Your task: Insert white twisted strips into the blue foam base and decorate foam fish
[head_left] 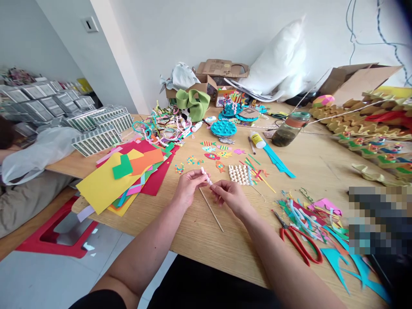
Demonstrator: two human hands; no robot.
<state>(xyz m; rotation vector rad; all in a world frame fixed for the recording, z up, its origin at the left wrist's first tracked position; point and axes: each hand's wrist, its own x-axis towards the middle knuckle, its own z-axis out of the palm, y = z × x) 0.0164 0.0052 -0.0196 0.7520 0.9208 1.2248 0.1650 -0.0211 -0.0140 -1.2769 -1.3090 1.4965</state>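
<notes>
My left hand [190, 185] pinches one end of a short, pale, bumpy twisted strip [206, 177]; its exact material is too small to tell. The other end is between the fingertips of my right hand [229, 195]. Under the hands a thin wooden stick [212, 212] lies slanted on the table. Just beyond them are small paper fish [212, 156], tiny coloured paper bits [179, 168] and a block of rows of cream-coloured pieces [238, 174]. Narrow coloured paper strips [259, 174] lie to the right of that block.
Coloured paper sheets [106, 184] overhang the left edge. Red-handled scissors [299, 242] lie among paper scraps [322, 214] at right. Farther back stand a glue bottle [257, 140], a lidded jar [289, 131] and a blue round piece [223, 128]. Egg trays [360, 124] fill the right; another person's leg [28, 201] shows left.
</notes>
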